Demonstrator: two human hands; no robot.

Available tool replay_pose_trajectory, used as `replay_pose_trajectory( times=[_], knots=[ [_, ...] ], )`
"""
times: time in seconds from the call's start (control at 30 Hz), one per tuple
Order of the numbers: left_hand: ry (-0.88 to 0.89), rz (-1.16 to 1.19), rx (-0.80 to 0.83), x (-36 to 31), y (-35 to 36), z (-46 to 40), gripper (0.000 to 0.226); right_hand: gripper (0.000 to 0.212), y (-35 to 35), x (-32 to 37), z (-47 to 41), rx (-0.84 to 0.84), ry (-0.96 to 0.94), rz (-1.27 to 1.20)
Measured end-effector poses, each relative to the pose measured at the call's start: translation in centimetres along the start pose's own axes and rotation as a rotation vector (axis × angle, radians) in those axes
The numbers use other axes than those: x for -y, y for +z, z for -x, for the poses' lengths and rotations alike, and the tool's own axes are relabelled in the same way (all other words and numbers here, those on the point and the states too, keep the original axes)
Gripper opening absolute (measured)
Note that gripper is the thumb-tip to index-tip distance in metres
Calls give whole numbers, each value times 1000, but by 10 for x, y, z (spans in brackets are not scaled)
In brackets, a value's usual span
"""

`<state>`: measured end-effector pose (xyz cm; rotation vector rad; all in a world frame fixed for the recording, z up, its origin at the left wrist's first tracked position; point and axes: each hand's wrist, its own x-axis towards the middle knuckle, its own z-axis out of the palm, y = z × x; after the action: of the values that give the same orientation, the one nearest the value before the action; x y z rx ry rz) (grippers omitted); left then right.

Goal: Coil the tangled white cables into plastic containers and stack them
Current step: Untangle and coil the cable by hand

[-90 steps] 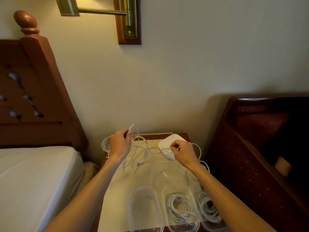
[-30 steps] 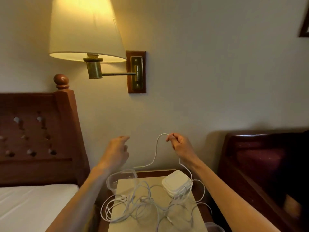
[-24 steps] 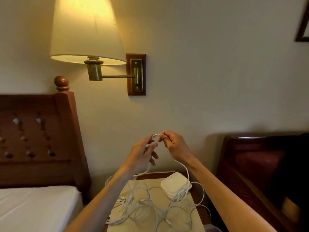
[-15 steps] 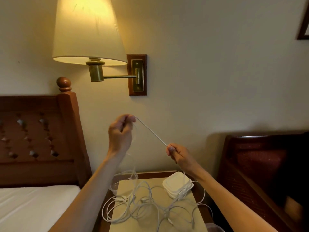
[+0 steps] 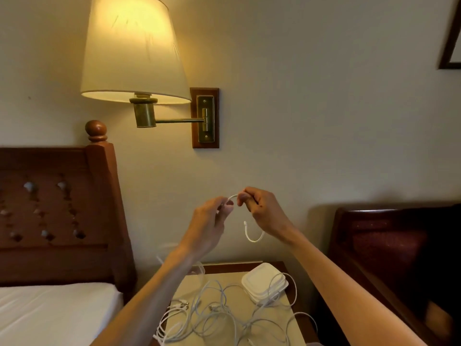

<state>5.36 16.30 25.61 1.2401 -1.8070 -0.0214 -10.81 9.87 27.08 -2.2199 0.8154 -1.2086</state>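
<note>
A bedroom: wooden headboard, mattress, wall lamp.

My left hand and right hand are both bare, no gloves, rings or watch that I can see. My forearms are bare too, with no sleeve reaching into view.

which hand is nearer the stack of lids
Right. The right hand is raised almost straight above the stack of lids on the table; the left hand is raised too, but further off to the left.
</note>
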Motion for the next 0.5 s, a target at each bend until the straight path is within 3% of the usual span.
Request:
replay_pose_trajectory(
  times=[0.1, 0.23, 0.5],
  knots=[
    [32, -30, -198, 1, -8, -8, 14, 33, 3, -7, 14, 87, 49, -141],
    [-198, 90, -423, 5, -45, -21, 15, 32, 8, -29, 48, 126, 249, -456],
    [-398, 72, -522, 48, -50, -8, 17, 39, -12, 0, 54, 328, 471, -787]
  ],
)
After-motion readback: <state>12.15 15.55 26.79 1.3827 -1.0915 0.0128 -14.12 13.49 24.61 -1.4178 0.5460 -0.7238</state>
